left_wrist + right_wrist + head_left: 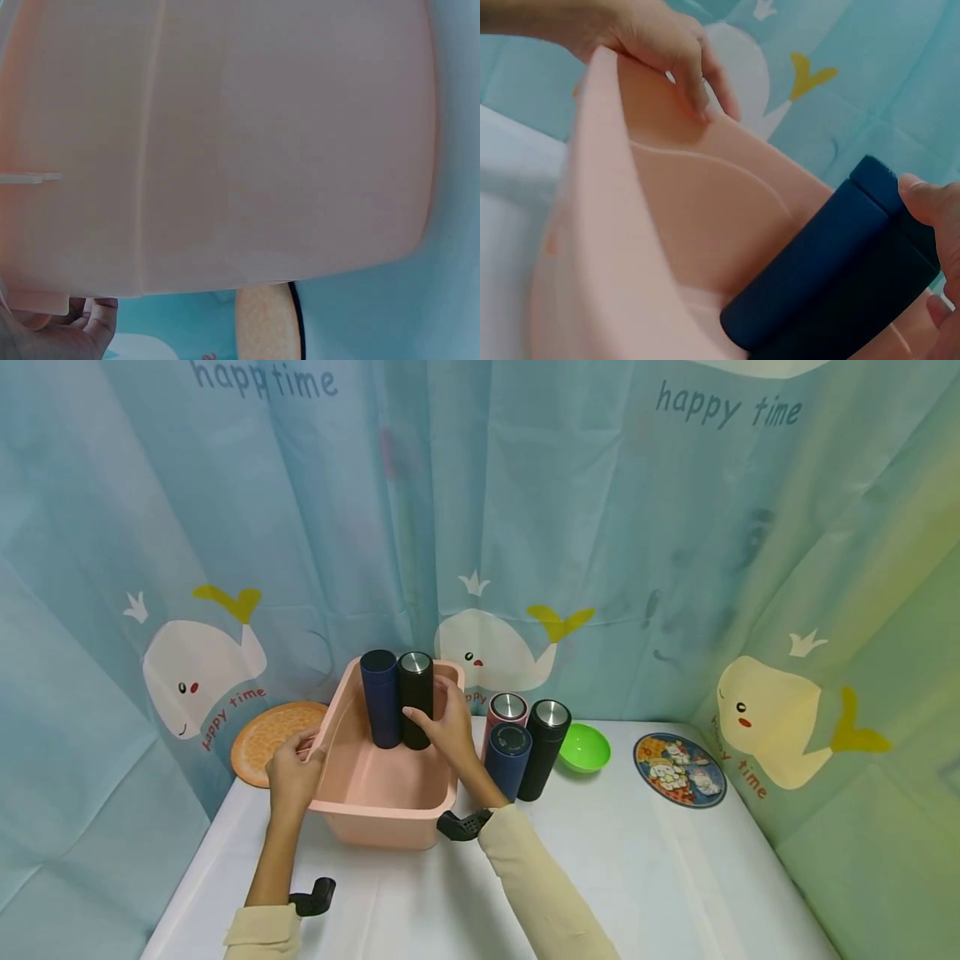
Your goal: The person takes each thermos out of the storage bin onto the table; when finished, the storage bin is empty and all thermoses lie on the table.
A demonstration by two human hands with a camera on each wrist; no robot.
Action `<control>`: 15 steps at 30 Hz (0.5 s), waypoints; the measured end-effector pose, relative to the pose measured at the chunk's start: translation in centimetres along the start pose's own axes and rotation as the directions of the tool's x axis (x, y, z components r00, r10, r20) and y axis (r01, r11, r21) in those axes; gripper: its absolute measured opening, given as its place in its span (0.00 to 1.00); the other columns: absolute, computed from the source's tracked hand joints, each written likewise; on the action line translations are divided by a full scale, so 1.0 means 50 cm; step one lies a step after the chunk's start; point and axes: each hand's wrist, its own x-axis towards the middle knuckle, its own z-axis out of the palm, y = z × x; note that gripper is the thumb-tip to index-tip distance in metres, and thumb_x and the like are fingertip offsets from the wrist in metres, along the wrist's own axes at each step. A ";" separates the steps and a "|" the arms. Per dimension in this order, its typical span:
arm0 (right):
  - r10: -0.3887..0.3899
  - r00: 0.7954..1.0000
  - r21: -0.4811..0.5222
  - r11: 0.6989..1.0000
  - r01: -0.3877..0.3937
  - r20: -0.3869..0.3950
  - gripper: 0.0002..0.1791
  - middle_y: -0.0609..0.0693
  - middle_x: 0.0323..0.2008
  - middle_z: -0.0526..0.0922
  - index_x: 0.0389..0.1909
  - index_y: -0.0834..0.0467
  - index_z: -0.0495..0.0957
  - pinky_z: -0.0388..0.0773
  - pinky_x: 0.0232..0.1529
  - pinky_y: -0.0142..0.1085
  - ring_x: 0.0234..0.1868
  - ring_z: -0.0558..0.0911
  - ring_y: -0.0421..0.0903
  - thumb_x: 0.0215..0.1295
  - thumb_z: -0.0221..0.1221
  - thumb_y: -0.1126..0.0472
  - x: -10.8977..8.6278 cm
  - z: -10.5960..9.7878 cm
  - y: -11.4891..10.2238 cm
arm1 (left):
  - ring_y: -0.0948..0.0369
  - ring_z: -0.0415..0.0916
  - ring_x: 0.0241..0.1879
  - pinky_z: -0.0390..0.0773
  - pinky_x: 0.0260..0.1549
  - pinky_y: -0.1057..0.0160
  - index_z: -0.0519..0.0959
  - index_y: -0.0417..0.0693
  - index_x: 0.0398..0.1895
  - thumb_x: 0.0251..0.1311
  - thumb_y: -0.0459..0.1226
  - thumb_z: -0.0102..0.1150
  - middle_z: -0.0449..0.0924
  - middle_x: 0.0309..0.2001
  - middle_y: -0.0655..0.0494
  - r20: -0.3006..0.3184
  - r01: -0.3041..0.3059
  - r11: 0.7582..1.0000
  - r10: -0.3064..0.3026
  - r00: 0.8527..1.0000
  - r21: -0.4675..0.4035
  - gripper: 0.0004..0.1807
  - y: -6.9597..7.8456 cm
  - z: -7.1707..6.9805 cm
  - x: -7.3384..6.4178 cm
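Observation:
A pink plastic bin stands at the left of the table, and my left hand grips its left rim, fingers curled over the edge. Inside, at the far end, a dark blue thermos with a dark lid stands upright. Right beside it is a black thermos with a silver-topped lid, held by my right hand from its right side. In the right wrist view, the thumb lies near the lids of the blue thermos and the black thermos.
Right of the bin, a pink thermos, a second blue thermos and another black thermos stand close together. Behind them sits a green bowl. A patterned round mat lies farther right, an orange round mat at left.

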 end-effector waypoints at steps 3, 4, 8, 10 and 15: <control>0.005 1.000 -0.012 1.000 -0.005 0.003 0.40 0.63 0.59 0.75 0.63 0.67 0.68 0.68 0.64 0.52 0.62 0.74 0.59 0.53 0.72 0.54 0.011 0.004 0.008 | 0.46 0.82 0.49 0.63 0.31 0.86 0.78 0.40 0.58 0.62 0.31 0.58 0.82 0.52 0.38 0.000 -0.001 1.000 0.001 1.000 -0.001 0.20 0.002 0.001 0.000; 0.008 1.000 -0.014 1.000 -0.008 0.003 0.40 0.63 0.59 0.75 0.63 0.66 0.68 0.68 0.64 0.51 0.62 0.74 0.58 0.52 0.72 0.54 0.015 0.005 0.009 | 0.46 0.83 0.49 0.63 0.31 0.86 0.78 0.40 0.58 0.62 0.31 0.58 0.82 0.52 0.39 -0.001 -0.001 1.000 0.001 1.000 -0.002 0.20 0.002 0.001 0.000; 0.009 1.000 -0.017 1.000 -0.009 0.005 0.39 0.62 0.58 0.76 0.62 0.66 0.69 0.70 0.62 0.52 0.60 0.75 0.58 0.53 0.72 0.54 0.032 0.010 0.009 | 0.47 0.82 0.49 0.69 0.34 0.81 0.78 0.40 0.59 0.62 0.32 0.59 0.82 0.53 0.40 0.001 0.000 1.000 0.000 1.000 0.000 0.20 0.004 -0.001 0.001; 0.015 1.000 -0.036 0.999 -0.015 0.008 0.38 0.62 0.57 0.77 0.62 0.65 0.69 0.70 0.61 0.52 0.59 0.76 0.58 0.53 0.72 0.54 0.038 0.012 0.009 | 0.47 0.82 0.50 0.75 0.39 0.73 0.77 0.41 0.59 0.62 0.33 0.59 0.82 0.53 0.40 0.004 0.005 1.000 -0.005 1.000 0.009 0.21 0.004 -0.002 0.001; 0.053 0.998 -0.099 0.994 -0.051 0.025 0.39 0.59 0.58 0.77 0.64 0.62 0.69 0.72 0.60 0.51 0.59 0.77 0.57 0.52 0.72 0.54 0.049 0.015 0.013 | 0.46 0.82 0.50 0.77 0.42 0.68 0.77 0.41 0.59 0.63 0.33 0.59 0.82 0.54 0.39 0.006 0.014 1.000 -0.014 1.000 0.018 0.20 0.003 -0.001 -0.001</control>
